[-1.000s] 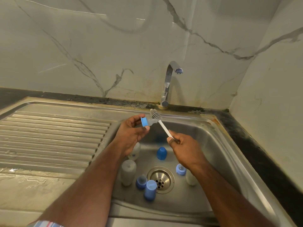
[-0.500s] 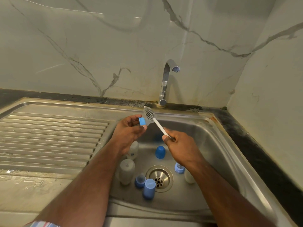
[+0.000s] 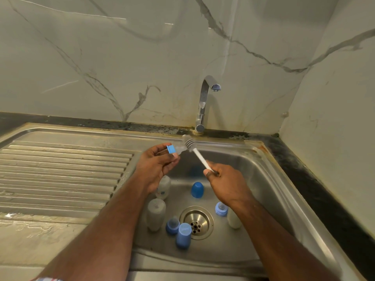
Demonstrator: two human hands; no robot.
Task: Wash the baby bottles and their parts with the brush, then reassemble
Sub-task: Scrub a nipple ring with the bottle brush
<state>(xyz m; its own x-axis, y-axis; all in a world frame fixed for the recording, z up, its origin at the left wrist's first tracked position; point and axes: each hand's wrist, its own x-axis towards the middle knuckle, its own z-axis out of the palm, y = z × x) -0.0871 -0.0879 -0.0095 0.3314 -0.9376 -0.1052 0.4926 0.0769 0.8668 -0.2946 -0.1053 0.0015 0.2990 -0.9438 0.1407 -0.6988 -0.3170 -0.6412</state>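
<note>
My left hand (image 3: 157,165) pinches a blue collar with a clear teat (image 3: 174,149) above the sink's left rim. My right hand (image 3: 225,180) grips the white handle of a grey-headed brush (image 3: 189,144), whose head touches the teat's tip. In the basin lie two cloudy bottles (image 3: 155,213) on the left, a third bottle (image 3: 233,219) on the right under my right forearm, a dark blue cap (image 3: 197,189), a lighter blue cap (image 3: 183,235), and two blue collars with teats (image 3: 172,225) beside the drain.
The steel sink basin (image 3: 261,179) has a drain (image 3: 196,222) at its middle. A chrome tap (image 3: 204,102) stands behind it with no water running. A ribbed draining board (image 3: 60,171) extends left. Marble walls close the back and right side.
Both hands have stayed over the basin while the brush head shifts slightly against the teat; the collar in my left hand has turned a little leftward.
</note>
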